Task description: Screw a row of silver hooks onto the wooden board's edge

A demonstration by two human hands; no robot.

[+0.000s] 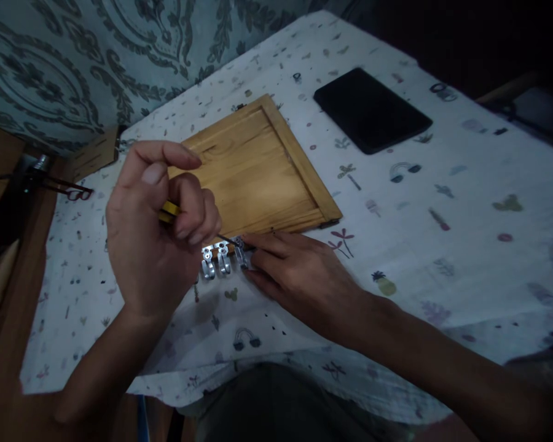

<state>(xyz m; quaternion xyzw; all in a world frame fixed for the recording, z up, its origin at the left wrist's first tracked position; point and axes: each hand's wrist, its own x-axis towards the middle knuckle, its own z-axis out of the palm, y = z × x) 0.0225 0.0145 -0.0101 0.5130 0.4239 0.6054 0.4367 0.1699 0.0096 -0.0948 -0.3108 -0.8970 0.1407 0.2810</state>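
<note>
My left hand (159, 227) is closed around a screwdriver with a yellow and black handle (169, 212). Its thin shaft slants down to the right, and the tip meets a silver metal hook (240, 253) at the edge of a wooden panel (258, 166). My right hand (299, 270) steadies that same hook between its fingertips from the right. To its left are two more silver hooks (215, 260), side by side along the panel's near edge, with screw heads showing. The panel lies flat and has a raised frame.
A black tablet (371, 110) lies at the far right of the table, on a printed white tablecloth (419, 245). At the left edge are red-framed glasses (78, 193) and a piece of cardboard (93, 153). A patterned curtain (96, 55) hangs behind the table.
</note>
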